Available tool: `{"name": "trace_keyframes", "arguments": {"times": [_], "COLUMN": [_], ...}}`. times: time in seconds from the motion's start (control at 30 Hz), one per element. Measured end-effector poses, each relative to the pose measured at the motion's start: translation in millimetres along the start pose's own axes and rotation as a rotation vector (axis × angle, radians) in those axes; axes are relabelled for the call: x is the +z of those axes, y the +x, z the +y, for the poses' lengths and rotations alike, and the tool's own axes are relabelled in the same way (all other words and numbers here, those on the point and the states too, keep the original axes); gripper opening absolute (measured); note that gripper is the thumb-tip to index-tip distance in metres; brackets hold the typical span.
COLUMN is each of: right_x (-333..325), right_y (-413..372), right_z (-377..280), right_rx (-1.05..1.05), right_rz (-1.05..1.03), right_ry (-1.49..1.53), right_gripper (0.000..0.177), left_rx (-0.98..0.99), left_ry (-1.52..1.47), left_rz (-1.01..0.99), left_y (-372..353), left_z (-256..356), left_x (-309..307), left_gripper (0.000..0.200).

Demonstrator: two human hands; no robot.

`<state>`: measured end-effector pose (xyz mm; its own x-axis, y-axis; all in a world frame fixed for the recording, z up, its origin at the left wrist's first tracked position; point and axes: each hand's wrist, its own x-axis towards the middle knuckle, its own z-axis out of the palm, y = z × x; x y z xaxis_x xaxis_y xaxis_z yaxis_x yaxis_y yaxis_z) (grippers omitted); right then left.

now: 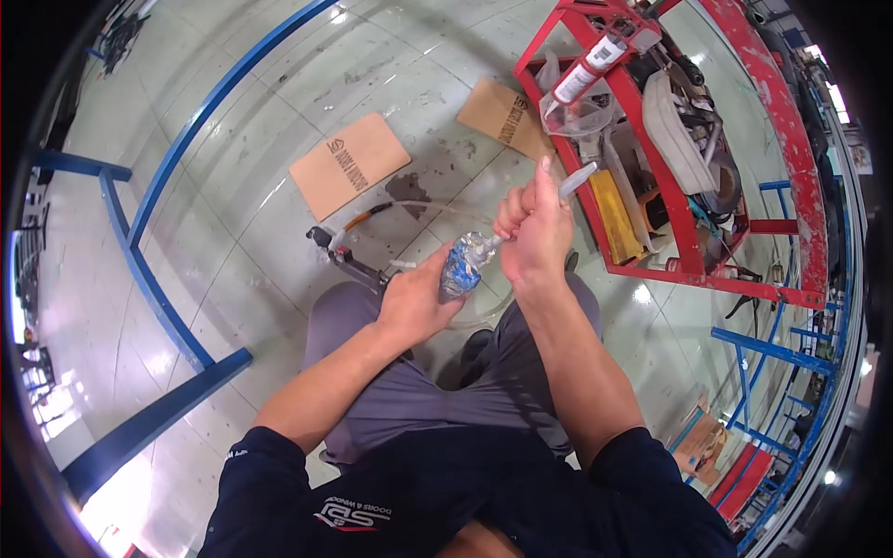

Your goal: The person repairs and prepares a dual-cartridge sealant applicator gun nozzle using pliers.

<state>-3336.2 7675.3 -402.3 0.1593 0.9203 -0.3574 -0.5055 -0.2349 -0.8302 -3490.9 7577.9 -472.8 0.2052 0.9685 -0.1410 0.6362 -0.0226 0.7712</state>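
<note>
My left hand [416,302] is wrapped round a crumpled clear and blue plastic packet [459,270], held above my lap between my knees. My right hand [538,232] is closed, thumb pointing up, with a pale translucent nozzle [579,179] sticking out of its upper right side. The fingers of this hand also meet the crumpled top end of the packet; exactly how they grip it is hidden. Beside my left knee is a dark air gun [358,267] with a hose [430,205] curving over the floor.
Two brown cardboard pieces [349,167] [507,116] lie on the tiled floor. To the right stands a red metal cart [690,237] carrying a sealant cartridge [591,68], a yellow box [616,216] and assorted tools. Blue metal frames [153,209] border the left side.
</note>
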Motion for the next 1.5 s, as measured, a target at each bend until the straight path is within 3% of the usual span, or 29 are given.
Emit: {"name": "trace_keyframes", "arguments": {"times": [0.23, 0.43, 0.6, 0.7, 0.73, 0.83, 0.93, 0.97, 1.03, 1.13, 1.23, 1.37, 1.5], "right_x": [10.4, 15.0, 19.3, 42.5, 52.5, 65.5, 67.1, 71.3, 81.2, 91.3, 93.0, 93.8, 83.7], "right_y": [-22.6, -31.7, -44.6, -39.8, -31.1, -44.6, -67.9, -73.6, -81.7, -94.3, -94.6, -90.0, -63.3], "right_z": [-0.3, -5.8, -3.1, -18.0, -25.4, -21.7, -6.2, -1.3, 8.2, 18.4, 24.8, 12.4, 8.4], "right_rx": [-0.093, -0.08, -0.097, -0.244, -0.086, 0.012, -0.064, -0.117, -0.218, -0.202, -0.395, -0.238, -0.112], "right_rz": [-0.34, -0.56, -0.826, -1.414, -1.61, -1.11, -0.553, -0.452, -0.269, -0.279, -0.381, -0.599, -1.043], "right_ry": [0.116, 0.049, -0.113, -0.307, -0.423, -0.362, -0.278, -0.232, -0.142, -0.047, -0.294, -0.331, -0.341], "right_gripper": [0.058, 0.055, 0.05, 0.047, 0.05, 0.055, 0.054, 0.052, 0.049, 0.044, 0.042, 0.059, 0.066], "left_rx": [0.1, 0.101, 0.093, 0.203, 0.233, 0.109, -0.016, -0.098, -0.04, -0.206, 0.009, 0.05, -0.116], "left_ry": [-0.188, -0.374, -0.618, -0.714, -0.682, -0.601, -0.321, -0.308, -0.117, -0.618, -0.208, -0.157, -0.262], "left_rz": [-0.042, -0.371, -0.792, -0.979, -1.011, -0.685, -0.084, 0.03, 0.236, 0.048, 0.143, 0.274, 0.166], "left_y": [-12.3, 9.1, 34.8, 48.2, 50.8, 30.1, -21.1, -36.0, -61.9, -54.4, -49.1, -65.5, -59.7], "left_z": [-14.1, -23.0, -47.9, -67.6, -72.5, -80.9, -46.4, -19.7, -3.9, -50.3, -43.2, -54.6, -48.9], "left_x": [-36.0, -70.4, -94.5, -97.9, -99.8, -106.7, -88.3, -77.7, -37.2, 7.3, 8.4, 28.8, 3.2], "left_gripper": [0.077, 0.078, 0.073, 0.073, 0.075, 0.09, 0.114, 0.131, 0.135, 0.104, 0.071, 0.073, 0.086]}}
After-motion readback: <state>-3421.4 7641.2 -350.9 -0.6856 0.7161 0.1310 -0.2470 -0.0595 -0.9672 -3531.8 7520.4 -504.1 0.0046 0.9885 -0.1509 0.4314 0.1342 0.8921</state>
